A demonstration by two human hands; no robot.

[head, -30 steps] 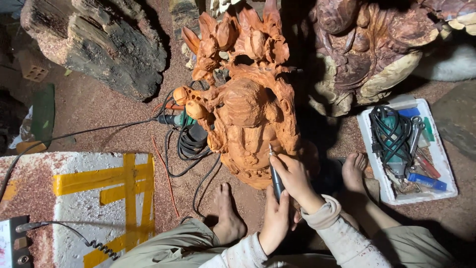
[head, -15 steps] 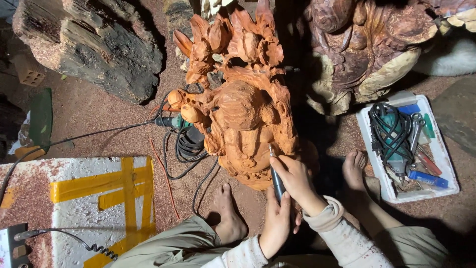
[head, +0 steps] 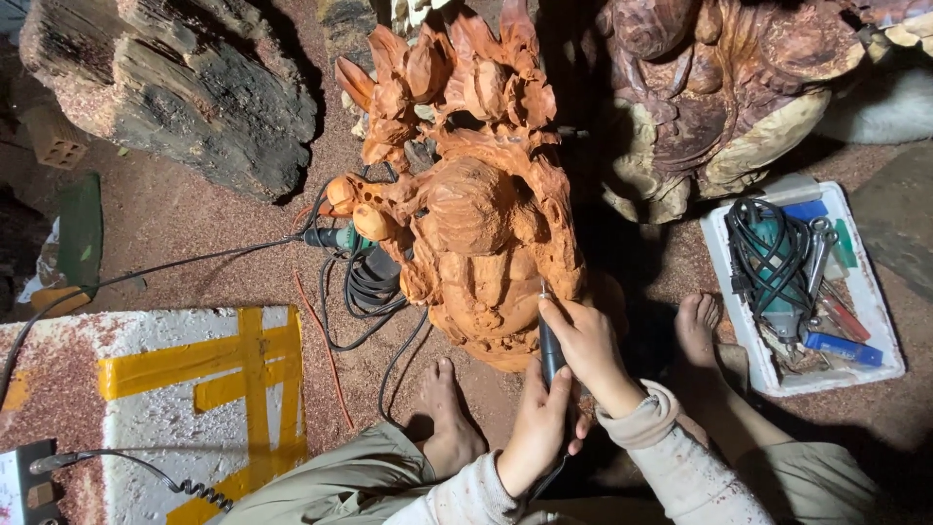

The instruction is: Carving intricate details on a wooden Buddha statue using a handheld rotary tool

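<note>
two hands (head: 569, 379) — one tool (head: 550, 352), one carving (head: 481, 228)

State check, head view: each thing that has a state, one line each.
left hand: wrapped round the rotary tool's lower body
right hand: gripping the tool near its tip
rotary tool: upright, tip at the carving
wooden carving: standing upright, reddish, partly shaped
white tray: on the floor, filled with tools and a coiled cable
black cables: coiled loosely beside the carving
</note>
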